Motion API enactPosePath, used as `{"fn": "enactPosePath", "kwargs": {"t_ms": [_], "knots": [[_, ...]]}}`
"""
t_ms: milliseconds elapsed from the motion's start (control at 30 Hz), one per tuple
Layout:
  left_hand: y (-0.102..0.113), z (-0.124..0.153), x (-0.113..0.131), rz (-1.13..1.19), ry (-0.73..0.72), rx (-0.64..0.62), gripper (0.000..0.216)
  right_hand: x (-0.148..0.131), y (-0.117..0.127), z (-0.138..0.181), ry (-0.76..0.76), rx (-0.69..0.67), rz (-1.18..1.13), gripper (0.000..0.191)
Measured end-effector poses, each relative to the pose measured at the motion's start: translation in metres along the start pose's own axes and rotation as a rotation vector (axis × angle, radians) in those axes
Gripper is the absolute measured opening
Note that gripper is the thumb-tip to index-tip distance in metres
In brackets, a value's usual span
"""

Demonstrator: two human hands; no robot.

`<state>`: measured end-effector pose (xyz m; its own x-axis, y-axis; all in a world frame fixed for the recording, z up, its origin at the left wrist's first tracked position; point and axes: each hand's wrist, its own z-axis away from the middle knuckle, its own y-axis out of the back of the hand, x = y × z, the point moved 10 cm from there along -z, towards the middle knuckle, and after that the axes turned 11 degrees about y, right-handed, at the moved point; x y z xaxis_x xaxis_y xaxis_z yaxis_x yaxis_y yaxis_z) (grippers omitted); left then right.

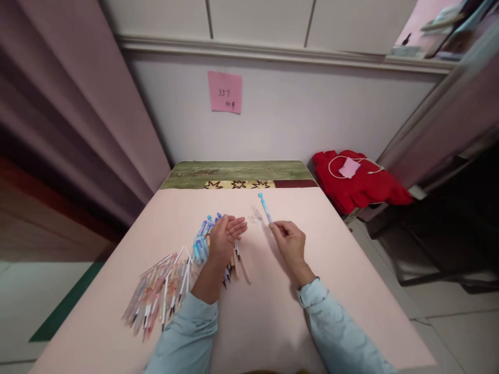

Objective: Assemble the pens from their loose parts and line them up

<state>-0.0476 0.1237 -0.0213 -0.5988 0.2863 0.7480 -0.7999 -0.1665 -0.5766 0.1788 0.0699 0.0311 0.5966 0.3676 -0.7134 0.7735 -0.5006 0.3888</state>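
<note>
My right hand [290, 244] pinches the lower end of a light blue pen [264, 207], which stands tilted above the table with a bright blue topper at its upper end. Fingers stretched out and palm turned up, my left hand [225, 239] holds nothing. It hovers over a pile of blue pens [200, 249] and partly hides them. Beside its wrist lie several wood-coloured sticks [244, 265] with dark-tipped ones among them. Farther left is a spread of slim clear, white and reddish pens [156, 296]. Between my hands, a faint greyish patch [255, 217] on the tabletop is too blurred to name.
The pale pink tabletop [265, 332] ends at a green patterned strip [241, 169] by the wall. A pink note [225, 92] is stuck there. To the right, a red cloth [351, 184] carries a white cable. Purple curtain [89, 78] hangs at left.
</note>
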Motion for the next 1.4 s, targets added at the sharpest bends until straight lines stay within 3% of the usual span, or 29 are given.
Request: {"fn": "enactPosePath", "kwargs": {"t_ms": [100, 267, 433, 733, 967, 1233, 1400], "knots": [[0.0, -0.001, 0.001, -0.009, 0.006, -0.011, 0.024, 0.037, 0.041, -0.022, -0.059, 0.047, 0.149, 0.036], [0.001, -0.004, 0.001, -0.018, 0.009, -0.018, 0.022, 0.109, 0.095, -0.045, -0.222, 0.004, 0.495, 0.037], [0.002, -0.004, 0.003, -0.019, 0.004, -0.003, 0.021, 0.15, 0.101, -0.051, -0.33, -0.152, 0.694, 0.033], [0.01, 0.009, 0.013, -0.014, -0.032, 0.078, 0.023, 0.154, 0.076, -0.069, -0.3, -0.272, 0.778, 0.034], [0.002, 0.039, 0.012, -0.182, 0.075, 0.039, 0.037, 0.155, 0.064, -0.084, -0.302, -0.351, 0.844, 0.036], [0.033, 0.067, 0.011, -0.261, 0.15, 0.126, 0.037, 0.157, 0.063, -0.079, -0.279, -0.393, 0.882, 0.042], [0.048, 0.075, 0.022, -0.253, 0.124, 0.177, 0.037, 0.159, 0.063, -0.075, -0.26, -0.405, 0.884, 0.04]]}}
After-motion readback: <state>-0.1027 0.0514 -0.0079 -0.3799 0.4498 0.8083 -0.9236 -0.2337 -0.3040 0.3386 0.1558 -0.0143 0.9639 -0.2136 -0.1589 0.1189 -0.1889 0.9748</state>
